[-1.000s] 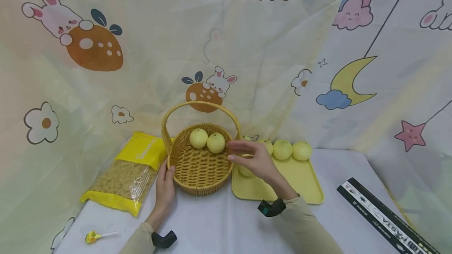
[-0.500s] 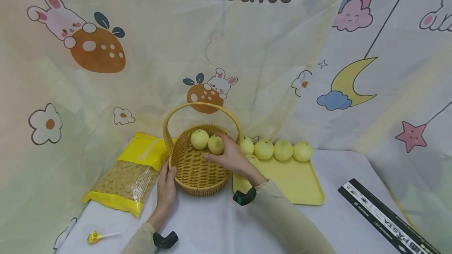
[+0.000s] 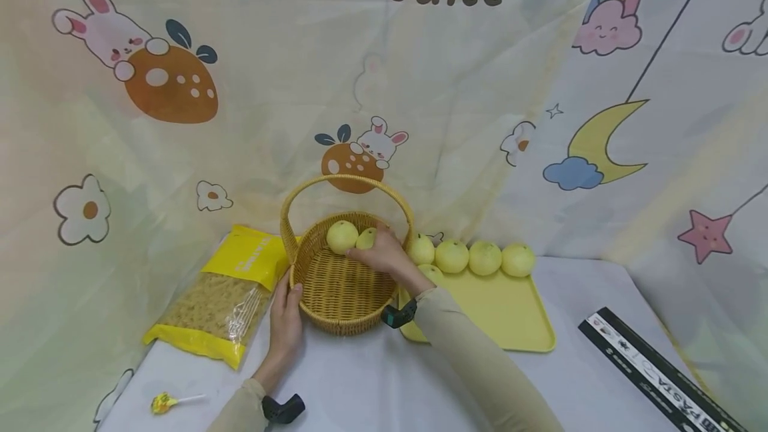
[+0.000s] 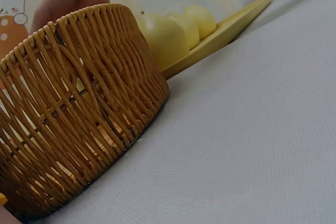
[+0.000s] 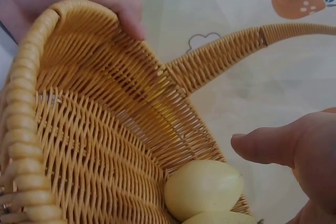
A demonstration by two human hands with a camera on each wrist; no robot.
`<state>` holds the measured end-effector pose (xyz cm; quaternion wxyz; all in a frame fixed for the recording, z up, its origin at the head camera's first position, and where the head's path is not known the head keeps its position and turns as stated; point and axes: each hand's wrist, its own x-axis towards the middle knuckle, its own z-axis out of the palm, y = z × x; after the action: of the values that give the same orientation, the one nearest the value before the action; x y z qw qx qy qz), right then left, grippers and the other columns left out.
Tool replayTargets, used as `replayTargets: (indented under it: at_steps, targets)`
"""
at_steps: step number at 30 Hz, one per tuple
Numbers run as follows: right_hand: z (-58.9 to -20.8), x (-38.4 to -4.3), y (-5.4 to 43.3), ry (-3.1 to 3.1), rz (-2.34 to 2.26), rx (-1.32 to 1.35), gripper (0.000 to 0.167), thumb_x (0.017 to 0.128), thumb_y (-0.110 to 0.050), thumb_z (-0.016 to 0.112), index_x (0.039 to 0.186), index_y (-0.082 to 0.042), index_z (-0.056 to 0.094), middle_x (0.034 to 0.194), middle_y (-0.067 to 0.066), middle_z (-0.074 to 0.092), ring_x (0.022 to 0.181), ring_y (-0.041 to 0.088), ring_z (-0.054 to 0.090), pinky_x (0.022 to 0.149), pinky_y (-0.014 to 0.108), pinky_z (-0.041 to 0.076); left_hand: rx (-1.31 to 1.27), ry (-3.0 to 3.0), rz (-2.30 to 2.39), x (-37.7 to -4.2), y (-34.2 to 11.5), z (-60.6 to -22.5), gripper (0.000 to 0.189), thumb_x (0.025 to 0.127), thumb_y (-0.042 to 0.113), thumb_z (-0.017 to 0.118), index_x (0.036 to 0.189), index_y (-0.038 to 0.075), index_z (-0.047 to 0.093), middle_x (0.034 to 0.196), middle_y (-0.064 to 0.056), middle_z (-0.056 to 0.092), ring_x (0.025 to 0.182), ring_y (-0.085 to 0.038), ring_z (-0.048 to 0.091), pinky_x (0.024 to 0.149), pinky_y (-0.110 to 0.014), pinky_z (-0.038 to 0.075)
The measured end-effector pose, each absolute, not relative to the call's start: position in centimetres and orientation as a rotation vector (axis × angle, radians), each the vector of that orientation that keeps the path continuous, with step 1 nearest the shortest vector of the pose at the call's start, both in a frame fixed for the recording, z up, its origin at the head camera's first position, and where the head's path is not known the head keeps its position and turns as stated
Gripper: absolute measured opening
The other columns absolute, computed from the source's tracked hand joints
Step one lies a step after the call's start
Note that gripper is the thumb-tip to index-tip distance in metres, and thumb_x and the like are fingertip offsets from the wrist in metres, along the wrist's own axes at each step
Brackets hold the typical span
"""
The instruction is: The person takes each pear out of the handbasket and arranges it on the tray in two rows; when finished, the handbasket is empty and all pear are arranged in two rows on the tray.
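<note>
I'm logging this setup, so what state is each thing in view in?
Round pale-yellow fruits: uncut where visible.
Round tan wicker basket: upright, handle raised, two fruits inside.
Rectangular yellow tray: lying flat, fruits along its far edge.
Yellow-and-clear plastic bag: filled, lying down.
Yellow lollipop with white stick: lying on its side.
Long black-and-white pasta box: lying flat; closure unclear.

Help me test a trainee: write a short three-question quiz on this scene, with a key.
1. Multiple choice: What does the left hand touch? a) black box b) basket c) tray
2. True or false: The lollipop lies inside the basket.
3. Count: How many fruits show inside the basket in the head view?

Key: 1. b. 2. False; it lies on the white cloth. 3. Two.
</note>
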<state>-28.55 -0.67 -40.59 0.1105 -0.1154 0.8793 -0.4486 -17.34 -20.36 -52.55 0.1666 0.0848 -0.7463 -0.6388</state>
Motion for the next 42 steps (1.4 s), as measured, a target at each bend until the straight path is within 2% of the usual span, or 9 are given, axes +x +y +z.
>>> replayTargets:
  at_steps: [9, 17, 27, 35, 42]
  targets:
    - [-41.1, -29.1, -1.3, 2.583, -1.280, -0.317, 0.107, 0.092, -0.039, 0.081, 0.169, -0.001, 0.017, 0.171, 0.030, 0.022, 0.160, 0.051, 0.016, 0.127, 0.065, 0.029, 0.243, -2.128, -1.817, -17.3, -20.4, -52.5, 0.057, 0.116, 0.036, 0.035, 0.170, 0.023, 0.024, 0.176, -0.005, 0.026, 0.162, -0.030, 0.025, 0.134, -0.050, 0.020]
    - [-41.8, -30.0, -1.7, 2.586, -1.260, -0.281, 0.105, 0.091, -0.039, 0.081, 0.169, -0.002, 0.020, 0.172, 0.028, 0.021, 0.161, 0.048, 0.013, 0.129, 0.063, 0.026, 0.248, -2.142, -1.817, -17.2, -20.4, -52.5, 0.058, 0.116, 0.035, 0.034, 0.171, 0.021, 0.023, 0.176, -0.006, 0.025, 0.163, -0.030, 0.023, 0.134, -0.050, 0.020]
    - [-41.9, -30.4, -2.7, 2.684, -1.138, -0.265, 0.097, 0.091, -0.023, 0.085, 0.167, -0.006, 0.028, 0.170, 0.024, 0.030, 0.158, 0.046, 0.026, 0.125, 0.057, 0.037, 0.260, -2.146, -1.808, -17.2, -20.3, -52.5, 0.057, 0.116, 0.036, 0.034, 0.170, 0.022, 0.023, 0.176, -0.006, 0.025, 0.163, -0.030, 0.024, 0.134, -0.050, 0.021]
    - [-42.2, -30.9, -3.1, 2.768, -1.113, -0.257, 0.084, 0.089, -0.020, 0.086, 0.160, -0.006, 0.043, 0.160, 0.025, 0.044, 0.148, 0.049, 0.037, 0.120, 0.058, 0.042, 0.253, -2.134, -1.812, -17.3, -20.3, -52.5, 0.057, 0.116, 0.035, 0.034, 0.171, 0.021, 0.023, 0.176, -0.006, 0.025, 0.163, -0.030, 0.024, 0.134, -0.051, 0.020]
    - [-42.7, -31.1, -3.6, 2.814, -1.108, -0.210, 0.082, 0.090, -0.022, 0.086, 0.159, -0.007, 0.045, 0.159, 0.025, 0.044, 0.150, 0.049, 0.036, 0.117, 0.060, 0.045, 0.263, -2.147, -1.798, -17.3, -20.2, -52.4, 0.058, 0.116, 0.036, 0.033, 0.171, 0.020, 0.023, 0.176, -0.007, 0.025, 0.163, -0.031, 0.023, 0.134, -0.051, 0.020]
